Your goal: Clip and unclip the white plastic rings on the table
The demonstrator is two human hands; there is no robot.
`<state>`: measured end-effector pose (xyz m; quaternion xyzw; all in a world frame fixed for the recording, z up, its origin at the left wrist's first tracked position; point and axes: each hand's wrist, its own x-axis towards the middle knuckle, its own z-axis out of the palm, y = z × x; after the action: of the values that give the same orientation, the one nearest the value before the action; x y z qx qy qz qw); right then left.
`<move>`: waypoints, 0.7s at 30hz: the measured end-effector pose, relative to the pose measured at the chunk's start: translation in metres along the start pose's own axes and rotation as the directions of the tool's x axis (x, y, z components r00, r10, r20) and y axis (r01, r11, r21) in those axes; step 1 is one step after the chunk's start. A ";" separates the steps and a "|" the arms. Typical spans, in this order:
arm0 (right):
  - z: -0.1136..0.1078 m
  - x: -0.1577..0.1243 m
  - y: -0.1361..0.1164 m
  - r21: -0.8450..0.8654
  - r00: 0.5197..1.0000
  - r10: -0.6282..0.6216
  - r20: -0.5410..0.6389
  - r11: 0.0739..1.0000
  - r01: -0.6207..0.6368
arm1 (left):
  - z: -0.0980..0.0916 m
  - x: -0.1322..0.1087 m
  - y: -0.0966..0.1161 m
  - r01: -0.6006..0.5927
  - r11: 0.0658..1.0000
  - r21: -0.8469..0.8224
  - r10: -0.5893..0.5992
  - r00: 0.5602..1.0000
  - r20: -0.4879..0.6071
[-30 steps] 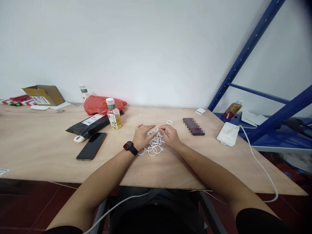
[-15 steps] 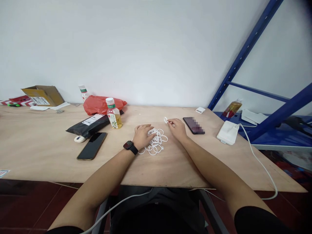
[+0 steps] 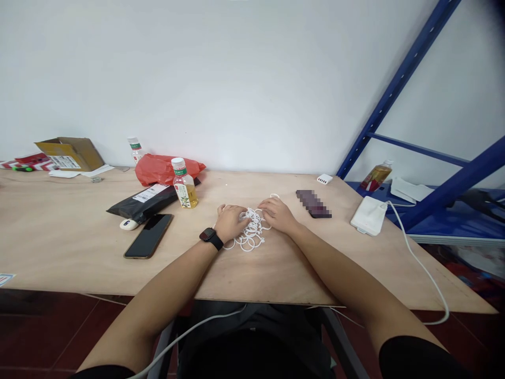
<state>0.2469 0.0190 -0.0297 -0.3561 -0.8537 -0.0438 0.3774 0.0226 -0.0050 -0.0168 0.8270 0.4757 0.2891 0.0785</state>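
A loose pile of white plastic rings (image 3: 248, 243), which look like curtain rings with small eyelets, lies on the wooden table. My left hand (image 3: 230, 222), a black watch on its wrist, rests over the pile's left side, fingers stretched out and thumb apart. At the pile's right edge, my right hand (image 3: 277, 215) reaches in with loosely bent fingers touching the rings. Its thumb is hidden, and no ring shows gripped in it. Just behind that hand, a single white ring (image 3: 275, 195) lies apart from the pile, partly covered by the fingers.
Left of the pile are a drink bottle (image 3: 184, 187), a black phone (image 3: 149, 237), a black parcel (image 3: 144, 204) and a red bag (image 3: 155, 169). On the right lie another phone (image 3: 314, 204), a white power bank (image 3: 369, 216) with a cable, and a blue rack (image 3: 394, 79).
My right hand has let go of the upright ring it pinched, leaving it on the table, and has moved left and nearer to the pile. My left hand stays almost still.
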 end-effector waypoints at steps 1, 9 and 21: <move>-0.001 0.001 -0.005 0.014 0.999 -0.038 0.027 0.999 0.038 | -0.001 0.000 0.000 0.011 1.000 0.002 -0.011 1.000 0.001; -0.005 0.003 -0.016 0.028 0.993 -0.108 0.056 0.994 0.107 | -0.002 0.003 -0.001 0.096 0.995 -0.028 -0.097 0.995 -0.038; -0.002 0.002 -0.031 0.138 0.993 -0.110 -0.051 0.984 0.116 | -0.005 0.002 0.003 -0.076 0.992 -0.100 0.072 0.997 -0.039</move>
<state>0.2272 -0.0038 -0.0203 -0.2785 -0.8652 -0.0126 0.4169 0.0224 -0.0059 -0.0110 0.8337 0.4308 0.3302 0.1011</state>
